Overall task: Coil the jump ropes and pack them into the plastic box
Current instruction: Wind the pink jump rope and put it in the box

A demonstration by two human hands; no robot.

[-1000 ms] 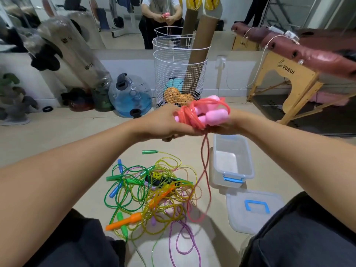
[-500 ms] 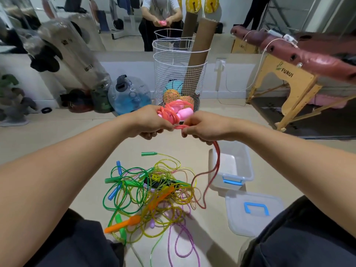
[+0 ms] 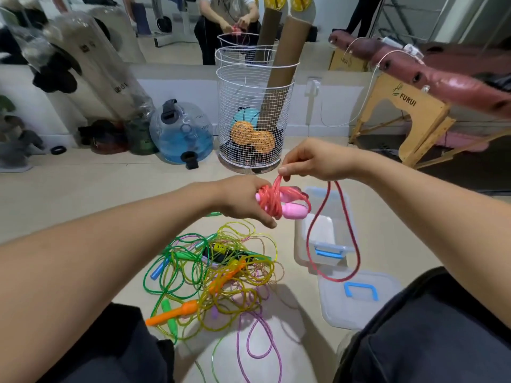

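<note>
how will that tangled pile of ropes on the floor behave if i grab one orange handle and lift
The tangled pile looks floppy: thin cords lie in loose loops. The orange handle is threaded under yellow and green strands, so lifting it would probably drag neighbours along. It likely weighs little, being thin cord and small plastic handles.

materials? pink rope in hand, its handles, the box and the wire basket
Pink rope: glossy, translucent, hangs in a smooth loop; likely PVC cord.
Pink handles: matte, rounded; plastic or foam, cannot tell which.
Plastic box: frosted translucent walls, blue latch; looks like moulded polypropylene.
Wire basket: thin white grid; probably coated steel wire.
</note>
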